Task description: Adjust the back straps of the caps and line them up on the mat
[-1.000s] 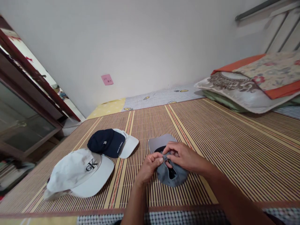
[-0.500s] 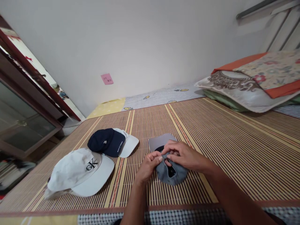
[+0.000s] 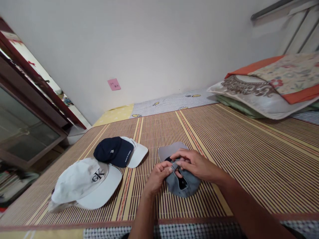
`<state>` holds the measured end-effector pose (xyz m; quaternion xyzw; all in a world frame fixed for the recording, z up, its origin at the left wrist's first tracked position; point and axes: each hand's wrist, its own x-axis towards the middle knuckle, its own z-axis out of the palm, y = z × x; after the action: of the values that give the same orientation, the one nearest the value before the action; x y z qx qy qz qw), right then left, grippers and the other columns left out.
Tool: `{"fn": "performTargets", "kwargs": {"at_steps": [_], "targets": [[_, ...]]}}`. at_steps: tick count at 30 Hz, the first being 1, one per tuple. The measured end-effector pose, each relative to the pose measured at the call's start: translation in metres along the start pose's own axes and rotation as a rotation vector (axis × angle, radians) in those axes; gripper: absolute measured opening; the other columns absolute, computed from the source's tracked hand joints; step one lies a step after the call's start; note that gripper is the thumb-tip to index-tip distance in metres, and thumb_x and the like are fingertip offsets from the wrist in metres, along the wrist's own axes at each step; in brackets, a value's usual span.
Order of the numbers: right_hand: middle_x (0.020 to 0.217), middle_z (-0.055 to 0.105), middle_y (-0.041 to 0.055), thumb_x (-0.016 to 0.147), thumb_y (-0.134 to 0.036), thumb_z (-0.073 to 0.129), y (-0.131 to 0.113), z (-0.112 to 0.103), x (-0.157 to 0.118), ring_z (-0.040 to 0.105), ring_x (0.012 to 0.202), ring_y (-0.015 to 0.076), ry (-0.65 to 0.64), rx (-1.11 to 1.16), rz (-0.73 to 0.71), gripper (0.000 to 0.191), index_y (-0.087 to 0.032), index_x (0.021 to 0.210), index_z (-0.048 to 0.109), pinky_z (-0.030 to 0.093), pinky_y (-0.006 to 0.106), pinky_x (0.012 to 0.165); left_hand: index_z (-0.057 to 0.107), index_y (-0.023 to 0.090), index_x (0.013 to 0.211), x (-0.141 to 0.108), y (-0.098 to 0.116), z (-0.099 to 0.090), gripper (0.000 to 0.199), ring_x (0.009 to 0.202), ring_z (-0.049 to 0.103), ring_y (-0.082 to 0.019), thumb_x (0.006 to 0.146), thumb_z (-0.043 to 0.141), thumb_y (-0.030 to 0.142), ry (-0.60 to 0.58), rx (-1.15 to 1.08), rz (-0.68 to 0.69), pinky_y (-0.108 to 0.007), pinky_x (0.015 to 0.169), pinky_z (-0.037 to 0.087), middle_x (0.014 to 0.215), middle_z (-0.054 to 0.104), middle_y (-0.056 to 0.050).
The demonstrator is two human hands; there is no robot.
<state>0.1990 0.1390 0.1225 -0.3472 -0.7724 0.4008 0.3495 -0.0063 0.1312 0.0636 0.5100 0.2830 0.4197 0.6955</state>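
A grey cap (image 3: 185,186) lies on the striped bamboo mat with its brim pointing away from me and its back opening facing me. My left hand (image 3: 159,174) pinches the left side of the strap above that opening. From the right, my right hand (image 3: 193,162) holds the strap, its thumb and fingers closed on it. The two hands' fingertips nearly meet over the strap. To the left are a white cap with black letters (image 3: 74,181), a navy cap (image 3: 109,151) and a white cap partly hidden under the navy one (image 3: 139,154).
The bamboo mat (image 3: 244,159) covers a bed against a wall. Pillows (image 3: 261,99) are piled at the back right. A pink note (image 3: 114,84) is stuck to the wall. At the far left stands a glass-fronted cabinet (image 3: 22,129).
The fingers of my right hand have shifted slightly left along the strap, closer to my left hand. The caps stay where they were.
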Motion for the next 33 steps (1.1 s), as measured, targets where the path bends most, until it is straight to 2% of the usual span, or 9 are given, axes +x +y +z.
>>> {"fn": "performTargets", "kwargs": {"at_steps": [3,7,13,18,23,27,30,33], "targets": [[0.092,0.067,0.0022,0.091,-0.017,0.057,0.0,-0.003,-0.001,0.062,0.075,0.0138,0.042,0.001,0.013,0.016,-0.02,0.097,0.071,0.046,0.027,0.068,0.073,0.01,0.087,0.0,0.0,0.0,0.034,0.061,0.063,-0.012,0.084,0.079,0.044,0.005,-0.004,-0.006,-0.019,0.06,0.046,0.077,0.078,-0.011],[0.083,0.067,0.001,0.088,-0.016,0.06,0.002,-0.002,-0.002,0.062,0.073,0.0139,0.028,0.032,0.039,0.011,-0.019,0.085,0.07,0.045,0.026,0.065,0.073,0.01,0.088,0.0,0.002,0.001,0.035,0.061,0.064,-0.012,0.084,0.08,0.044,0.014,0.004,-0.015,-0.019,0.06,0.047,0.079,0.079,-0.012],[0.079,0.068,-0.0004,0.085,-0.013,0.063,0.003,0.002,0.001,0.061,0.069,0.0127,0.011,0.042,0.058,0.01,-0.018,0.086,0.071,0.045,0.025,0.064,0.074,0.01,0.088,-0.002,0.002,0.001,0.034,0.062,0.064,-0.012,0.084,0.08,0.043,0.031,0.033,-0.04,-0.02,0.062,0.048,0.079,0.079,-0.012],[0.08,0.07,0.0005,0.087,-0.009,0.059,-0.006,0.006,-0.001,0.063,0.071,0.0134,-0.029,0.026,0.078,0.016,-0.018,0.091,0.071,0.046,0.025,0.066,0.073,0.011,0.083,-0.001,-0.001,-0.001,0.036,0.062,0.063,-0.013,0.082,0.081,0.046,0.041,0.032,-0.055,-0.022,0.062,0.045,0.073,0.076,-0.009],[0.096,0.063,0.0012,0.081,-0.009,0.072,-0.015,0.013,-0.003,0.058,0.078,0.0146,-0.015,-0.276,-0.014,0.018,-0.02,0.094,0.068,0.043,0.028,0.071,0.074,0.011,0.082,0.001,-0.003,0.0,0.042,0.061,0.057,-0.011,0.071,0.089,0.048,0.111,0.005,-0.052,-0.02,0.059,0.038,0.072,0.07,-0.004],[0.09,0.058,0.0016,0.089,-0.009,0.067,-0.016,0.023,-0.003,0.057,0.078,0.016,0.007,-0.462,-0.022,0.011,-0.018,0.084,0.06,0.037,0.029,0.068,0.073,0.011,0.078,0.002,-0.003,0.001,0.045,0.055,0.047,-0.008,0.068,0.09,0.051,0.129,0.025,-0.026,-0.02,0.056,0.032,0.065,0.063,0.0],[0.086,0.058,0.0011,0.092,-0.007,0.06,-0.018,0.03,-0.003,0.056,0.077,0.016,0.005,-0.457,-0.068,0.014,-0.018,0.083,0.059,0.036,0.029,0.068,0.071,0.011,0.074,0.002,-0.004,0.0,0.047,0.057,0.047,-0.009,0.07,0.088,0.055,0.126,0.044,0.004,-0.02,0.057,0.032,0.064,0.061,0.0],[0.09,0.061,0.0016,0.09,-0.003,0.057,-0.021,0.035,-0.004,0.059,0.081,0.0165,-0.02,-0.367,-0.129,0.017,-0.019,0.091,0.063,0.041,0.029,0.072,0.072,0.012,0.073,0.002,-0.004,-0.002,0.046,0.063,0.052,-0.013,0.076,0.083,0.057,0.11,0.077,0.028,-0.023,0.062,0.038,0.066,0.063,-0.002]]}}
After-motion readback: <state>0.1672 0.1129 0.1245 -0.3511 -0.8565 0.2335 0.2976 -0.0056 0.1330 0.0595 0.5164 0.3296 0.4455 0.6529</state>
